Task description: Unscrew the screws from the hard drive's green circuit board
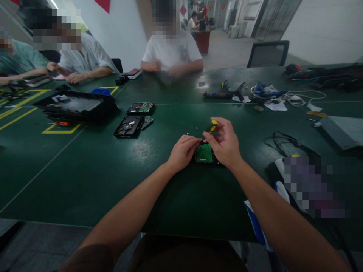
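Observation:
On the table in front of me lies a hard drive [204, 153], its green circuit board facing up. My right hand [227, 145] is closed around a screwdriver [211, 127] with a yellow and black handle, held tilted over the far edge of the drive. My left hand [185, 152] is closed at the drive's left side, its fingertips by the lower end of the screwdriver. Those fingertips and my right hand hide the screwdriver's tip and the drive's right part. A few tiny bits, perhaps screws [196, 128], lie just beyond the drive.
Another hard drive [141, 108] and an opened drive casing [129, 126] lie left of centre, near a black tray [79, 104]. Cables [295, 97] and a grey metal box [342, 132] are on the right. Co-workers sit across the green table [113, 162].

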Demonstrator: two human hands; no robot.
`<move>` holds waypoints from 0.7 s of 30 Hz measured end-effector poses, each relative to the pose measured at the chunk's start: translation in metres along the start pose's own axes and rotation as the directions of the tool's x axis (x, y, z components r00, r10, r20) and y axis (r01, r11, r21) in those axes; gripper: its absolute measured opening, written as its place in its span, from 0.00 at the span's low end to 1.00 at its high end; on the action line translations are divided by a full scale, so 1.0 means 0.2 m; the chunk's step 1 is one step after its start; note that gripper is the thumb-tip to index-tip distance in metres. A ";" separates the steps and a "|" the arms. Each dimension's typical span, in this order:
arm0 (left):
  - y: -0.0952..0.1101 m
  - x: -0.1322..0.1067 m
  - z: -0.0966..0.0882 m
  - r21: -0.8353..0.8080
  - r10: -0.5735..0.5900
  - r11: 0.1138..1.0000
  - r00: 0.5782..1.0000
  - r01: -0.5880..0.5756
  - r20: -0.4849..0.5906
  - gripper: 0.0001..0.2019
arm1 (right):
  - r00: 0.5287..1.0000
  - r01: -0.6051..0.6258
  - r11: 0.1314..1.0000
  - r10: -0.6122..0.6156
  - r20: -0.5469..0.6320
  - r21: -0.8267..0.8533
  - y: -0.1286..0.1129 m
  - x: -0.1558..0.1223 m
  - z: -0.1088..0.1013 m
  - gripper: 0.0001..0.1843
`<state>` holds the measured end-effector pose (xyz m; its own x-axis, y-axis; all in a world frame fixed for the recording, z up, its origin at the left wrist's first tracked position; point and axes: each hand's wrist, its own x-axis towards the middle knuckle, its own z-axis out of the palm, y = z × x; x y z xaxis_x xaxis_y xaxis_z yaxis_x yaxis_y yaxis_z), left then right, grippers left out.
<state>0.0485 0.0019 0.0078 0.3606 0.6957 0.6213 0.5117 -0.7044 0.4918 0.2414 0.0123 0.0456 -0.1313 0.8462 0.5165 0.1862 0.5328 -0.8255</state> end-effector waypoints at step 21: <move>0.00 0.00 0.00 -0.001 -0.013 1.000 0.999 0.013 0.033 0.13 | 1.000 0.030 0.989 -0.030 0.005 -0.146 -0.02 0.00 -0.02 0.27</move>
<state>0.0487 0.0020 0.0073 0.3796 0.7093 0.5939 0.5157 -0.6952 0.5008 0.2444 0.0100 0.0498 -0.1414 0.8299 0.5397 0.3220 0.5541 -0.7677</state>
